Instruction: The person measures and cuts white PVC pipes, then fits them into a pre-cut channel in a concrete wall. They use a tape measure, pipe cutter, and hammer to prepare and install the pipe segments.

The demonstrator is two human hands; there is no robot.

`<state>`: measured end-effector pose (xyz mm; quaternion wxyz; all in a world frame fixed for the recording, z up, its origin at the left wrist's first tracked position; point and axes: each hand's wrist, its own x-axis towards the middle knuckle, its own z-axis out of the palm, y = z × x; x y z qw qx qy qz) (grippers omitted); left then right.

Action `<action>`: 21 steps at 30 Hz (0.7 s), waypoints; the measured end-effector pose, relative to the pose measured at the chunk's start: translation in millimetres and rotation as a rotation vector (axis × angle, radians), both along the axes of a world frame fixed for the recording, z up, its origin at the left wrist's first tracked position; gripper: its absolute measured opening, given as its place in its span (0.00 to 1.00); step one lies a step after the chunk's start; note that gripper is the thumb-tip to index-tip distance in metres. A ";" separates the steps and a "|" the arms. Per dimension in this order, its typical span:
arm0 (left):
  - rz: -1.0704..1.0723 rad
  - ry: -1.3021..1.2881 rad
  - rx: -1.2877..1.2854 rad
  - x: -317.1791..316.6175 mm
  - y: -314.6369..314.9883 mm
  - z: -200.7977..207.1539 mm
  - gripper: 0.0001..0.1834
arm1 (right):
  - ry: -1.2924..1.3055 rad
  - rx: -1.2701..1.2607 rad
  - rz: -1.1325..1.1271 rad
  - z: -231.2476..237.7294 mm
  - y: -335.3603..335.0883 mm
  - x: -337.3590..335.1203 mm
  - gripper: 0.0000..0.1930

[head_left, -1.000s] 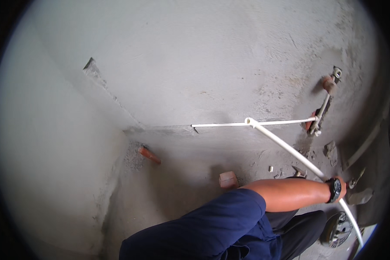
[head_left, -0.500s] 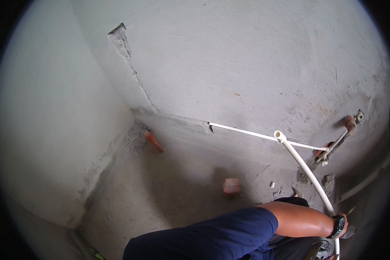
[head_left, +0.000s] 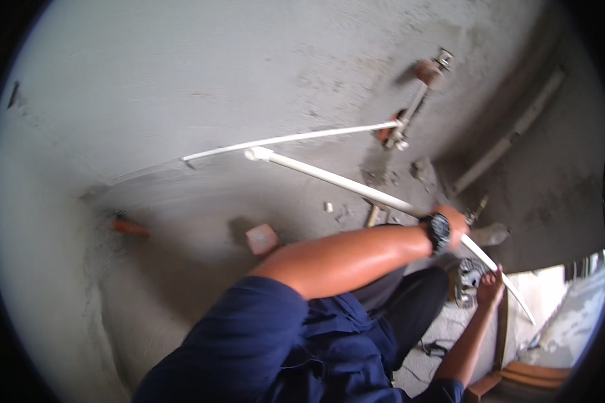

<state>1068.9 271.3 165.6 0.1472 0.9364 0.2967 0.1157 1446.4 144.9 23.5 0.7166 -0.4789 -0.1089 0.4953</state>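
Note:
A long white plastic pipe (head_left: 346,183) slants across the view, with an elbow fitting (head_left: 257,154) on its far left end. Gripped around its middle is my left hand (head_left: 454,224), with a black watch on that wrist. Closer to the pipe's lower right end, my right hand (head_left: 491,287) is closed on it, fingers partly hidden. The elbow end appears just below a thinner white pipe (head_left: 302,136) fixed along the wall; I cannot tell whether they touch. That wall pipe runs to a fitting (head_left: 398,134) beside a reddish part.
A reddish brick (head_left: 262,238) lies on the floor near my left forearm, and an orange pipe stub (head_left: 129,228) sticks out by the corner. A metal tool (head_left: 465,282) stands beside my right hand. Another pipe (head_left: 511,144) lies against the right side. Rubble is scattered below the wall.
My view has turned to the right, bringing my right hand and the pipe's lower end into sight. The held pipe now lies flatter across the view. My left hand still grips it.

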 end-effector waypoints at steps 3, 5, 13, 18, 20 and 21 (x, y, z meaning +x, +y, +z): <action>0.051 0.029 0.005 -36.9 14.2 -27.6 0.09 | -0.005 0.002 -0.137 -2.3 9.4 -11.8 0.05; 0.148 0.154 -0.070 -73.2 23.4 -49.4 0.10 | 0.027 0.131 -0.060 -2.6 11.9 -22.3 0.12; 0.393 0.702 -0.347 -164.6 34.8 -111.5 0.16 | -0.116 0.064 -0.263 31.4 20.8 -67.1 0.16; 0.380 0.992 -0.433 -180.8 38.4 -164.7 0.19 | -0.184 -0.027 -0.256 35.1 25.0 -73.8 0.13; 0.288 1.206 -0.487 -188.4 46.7 -184.9 0.26 | -0.216 -0.063 -0.219 32.8 28.1 -68.8 0.12; 0.351 1.191 -0.463 -196.0 46.9 -193.6 0.26 | -0.244 -0.074 -0.227 32.7 28.2 -63.0 0.12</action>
